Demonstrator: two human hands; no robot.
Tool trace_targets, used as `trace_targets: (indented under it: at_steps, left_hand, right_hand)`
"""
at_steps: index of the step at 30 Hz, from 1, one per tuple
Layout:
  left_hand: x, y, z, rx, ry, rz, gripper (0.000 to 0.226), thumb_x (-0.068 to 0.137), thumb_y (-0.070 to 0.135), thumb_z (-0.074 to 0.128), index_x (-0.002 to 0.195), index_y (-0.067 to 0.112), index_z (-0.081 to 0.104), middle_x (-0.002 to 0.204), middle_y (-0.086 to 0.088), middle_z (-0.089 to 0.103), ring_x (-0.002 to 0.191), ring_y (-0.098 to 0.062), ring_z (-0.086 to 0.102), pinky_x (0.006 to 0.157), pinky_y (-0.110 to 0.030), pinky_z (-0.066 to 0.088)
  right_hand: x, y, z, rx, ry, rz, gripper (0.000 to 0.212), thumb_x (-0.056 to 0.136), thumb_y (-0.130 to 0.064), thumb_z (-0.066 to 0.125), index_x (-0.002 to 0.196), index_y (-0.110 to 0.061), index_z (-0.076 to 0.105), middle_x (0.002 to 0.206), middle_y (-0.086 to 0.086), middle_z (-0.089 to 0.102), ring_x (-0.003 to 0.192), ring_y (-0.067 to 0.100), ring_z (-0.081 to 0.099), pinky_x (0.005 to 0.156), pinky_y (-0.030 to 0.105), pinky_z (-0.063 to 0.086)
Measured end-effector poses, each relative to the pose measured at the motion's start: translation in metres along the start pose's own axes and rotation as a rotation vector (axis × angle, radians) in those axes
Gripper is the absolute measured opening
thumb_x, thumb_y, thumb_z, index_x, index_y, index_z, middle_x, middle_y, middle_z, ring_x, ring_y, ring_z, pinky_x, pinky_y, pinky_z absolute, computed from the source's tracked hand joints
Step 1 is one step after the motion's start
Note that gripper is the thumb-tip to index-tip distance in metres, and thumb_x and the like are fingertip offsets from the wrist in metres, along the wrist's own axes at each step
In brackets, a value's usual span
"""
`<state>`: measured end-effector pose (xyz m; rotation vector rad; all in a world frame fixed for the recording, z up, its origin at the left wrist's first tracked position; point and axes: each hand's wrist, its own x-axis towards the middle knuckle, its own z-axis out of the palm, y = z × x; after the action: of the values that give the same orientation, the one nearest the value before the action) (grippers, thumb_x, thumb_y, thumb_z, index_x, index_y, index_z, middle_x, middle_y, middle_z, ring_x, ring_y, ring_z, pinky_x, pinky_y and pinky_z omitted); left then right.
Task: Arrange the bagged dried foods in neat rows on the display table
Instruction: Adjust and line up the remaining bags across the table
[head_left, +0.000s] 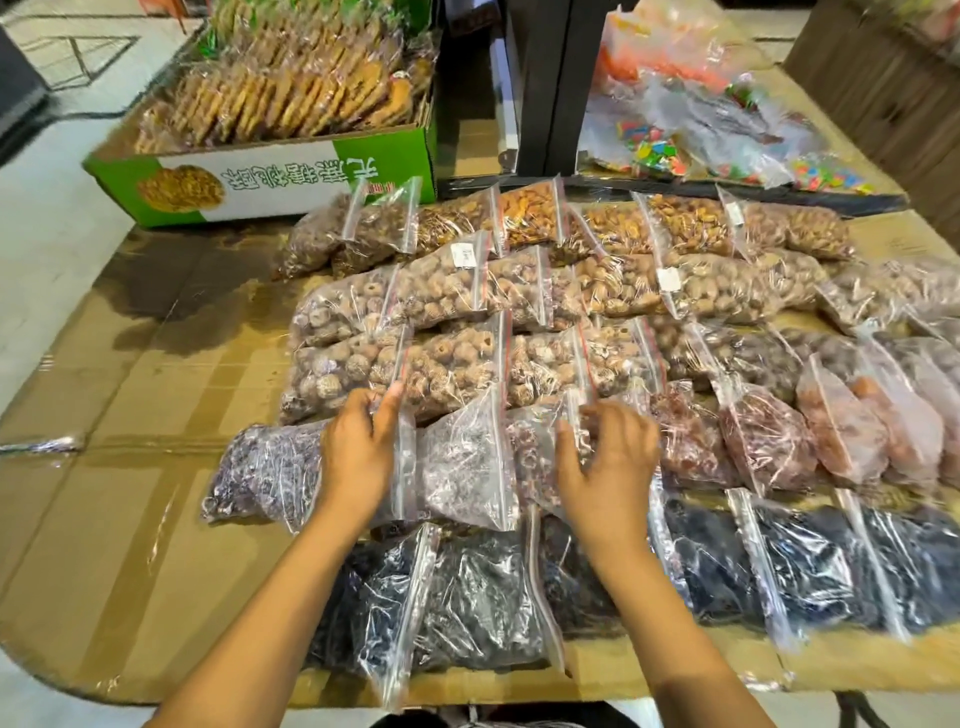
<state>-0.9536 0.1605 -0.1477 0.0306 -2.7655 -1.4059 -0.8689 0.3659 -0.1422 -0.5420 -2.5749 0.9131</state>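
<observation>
Clear zip bags of dried foods lie in rows on the cardboard-covered display table (130, 545). My left hand (358, 457) presses on a bag of purple dried fruit (265, 473), with the thumb against its zip strip. My right hand (608, 462) rests with fingers curled on a bag of reddish-brown dried pieces (535, 452) beside it. Behind them lie rows of pale brown round dried fruit (457, 364), and nuts (691, 223) fill the back row. Bags of black dried fruit (467, 592) fill the near row under my forearms.
A green and white carton of wrapped golden biscuits (270, 171) stands at the back left. Bags of colourful sweets (701, 130) lie at the back right beside a dark post (550, 83). Orange and red dried fruit bags (841, 431) sit at right. Bare cardboard spreads to the left.
</observation>
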Motion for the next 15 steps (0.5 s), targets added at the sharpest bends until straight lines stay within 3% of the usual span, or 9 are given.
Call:
trace_targets:
  at_steps: [4, 8, 10, 12, 15]
  left_hand:
    - [-0.001, 0.013, 0.000, -0.046, 0.050, 0.025, 0.033, 0.099, 0.037, 0.040, 0.077, 0.013, 0.043, 0.061, 0.000, 0.043, 0.051, -0.018, 0.037, 0.049, -0.035, 0.034]
    - [0.003, 0.015, 0.010, 0.102, 0.041, 0.012, 0.040, 0.096, 0.047, 0.036, 0.084, 0.010, 0.046, 0.065, -0.001, 0.045, 0.055, -0.019, 0.041, 0.049, -0.031, 0.034]
    - [0.006, 0.008, 0.014, 0.324, -0.007, 0.024, 0.060, 0.091, 0.063, 0.022, 0.096, 0.009, 0.048, 0.078, -0.005, 0.053, 0.071, -0.024, 0.052, 0.061, -0.035, 0.045]
    - [0.007, 0.002, 0.016, 0.503, -0.071, 0.059, 0.074, 0.088, 0.072, 0.007, 0.107, 0.013, 0.047, 0.099, -0.007, 0.055, 0.097, -0.027, 0.051, 0.086, -0.045, 0.045]
    - [0.005, -0.001, 0.012, 0.354, -0.161, 0.081, 0.086, 0.083, 0.075, -0.001, 0.132, 0.018, 0.040, 0.128, -0.004, 0.049, 0.126, -0.025, 0.040, 0.107, -0.046, 0.032]
  right_hand:
    - [-0.002, 0.028, -0.005, -0.049, -0.052, 0.129, 0.030, 0.090, -0.032, 0.058, 0.105, -0.007, 0.061, 0.101, 0.009, 0.061, 0.106, 0.027, 0.042, 0.086, 0.043, 0.040]
    - [-0.003, 0.027, 0.002, -0.072, -0.034, 0.113, 0.036, 0.085, -0.037, 0.052, 0.102, -0.008, 0.064, 0.097, 0.008, 0.060, 0.102, 0.026, 0.042, 0.085, 0.043, 0.040]
    - [-0.002, 0.027, 0.005, -0.080, -0.021, 0.122, 0.038, 0.084, -0.039, 0.050, 0.103, -0.009, 0.064, 0.098, 0.006, 0.058, 0.102, 0.024, 0.040, 0.086, 0.042, 0.038]
    - [-0.003, 0.028, 0.007, -0.098, -0.014, 0.109, 0.038, 0.085, -0.040, 0.049, 0.105, -0.010, 0.063, 0.099, 0.005, 0.056, 0.101, 0.023, 0.039, 0.086, 0.041, 0.036]
    - [-0.004, 0.029, 0.009, -0.106, 0.003, 0.078, 0.038, 0.086, -0.039, 0.049, 0.104, -0.008, 0.062, 0.097, 0.006, 0.056, 0.098, 0.023, 0.038, 0.082, 0.038, 0.034]
